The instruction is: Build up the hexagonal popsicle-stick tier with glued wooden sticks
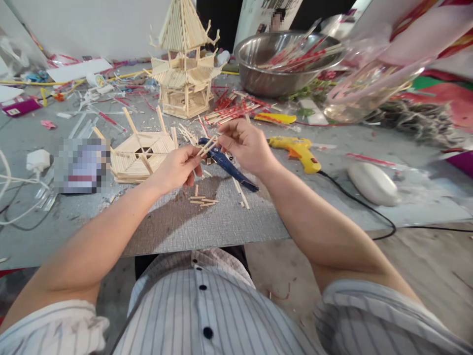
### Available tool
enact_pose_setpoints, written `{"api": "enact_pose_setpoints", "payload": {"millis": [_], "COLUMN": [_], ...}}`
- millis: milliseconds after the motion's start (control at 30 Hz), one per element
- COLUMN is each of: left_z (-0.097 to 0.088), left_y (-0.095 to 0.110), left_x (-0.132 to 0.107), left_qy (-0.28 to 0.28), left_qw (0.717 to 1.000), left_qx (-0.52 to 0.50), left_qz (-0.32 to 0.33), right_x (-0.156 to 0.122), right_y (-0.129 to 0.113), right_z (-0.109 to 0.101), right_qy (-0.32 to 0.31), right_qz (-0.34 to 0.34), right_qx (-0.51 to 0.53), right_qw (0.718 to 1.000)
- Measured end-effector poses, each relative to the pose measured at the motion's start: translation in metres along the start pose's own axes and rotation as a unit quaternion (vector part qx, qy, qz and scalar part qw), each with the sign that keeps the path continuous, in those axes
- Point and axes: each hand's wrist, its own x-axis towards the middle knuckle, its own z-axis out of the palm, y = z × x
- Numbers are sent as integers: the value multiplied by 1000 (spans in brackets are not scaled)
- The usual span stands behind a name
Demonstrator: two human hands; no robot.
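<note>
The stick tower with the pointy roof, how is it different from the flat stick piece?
The stick tower rises tall; the flat stick piece sits low.
The stick tower ends in a pointed roof; the flat stick piece has an opening in its middle and bare sticks poking up.
The stick tower stands farther back; the flat stick piece is nearer the person.
Both are made of thin, pale sticks.

No word, brand or number can be read with certainty. Large dark lettering runs along the top of the pale banner (258, 24) at the far side, cut off by the upper edge and too unclear to spell out. On the far left, the purple box (21, 106) bears a small white label whose mark is too small to tell. The dark-edged card (83, 167) at left is pixelated, its print illegible.
</note>
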Motion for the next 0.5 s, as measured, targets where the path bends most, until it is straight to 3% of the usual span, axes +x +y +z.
{"api": "enact_pose_setpoints", "payload": {"millis": [100, 200, 267, 367, 433, 500], "left_z": [0, 0, 0, 0, 2, 3], "left_y": [-1, -1, -2, -1, 0, 1], "left_x": [0, 1, 2, 3, 3, 3], "left_qy": [41, 81, 95, 103, 105, 103], "left_qw": [999, 996, 993, 989, 986, 983], "left_qx": [-28, -47, -66, -105, -131, -153], "left_qz": [6, 9, 16, 11, -2, -7], "right_x": [4, 1, -5, -16, -23, -29], "right_y": [-11, -6, 9, 40, 60, 78], "right_z": [-42, -91, -116, -133, -138, -141], "right_qy": [69, 73, 30, 8, -1, 12], "right_qz": [51, 175, 255, 344, 385, 364], "right_qx": [-223, -425, -476, -502, -496, -459], "right_qw": [971, 885, 841, 794, 779, 810]}}
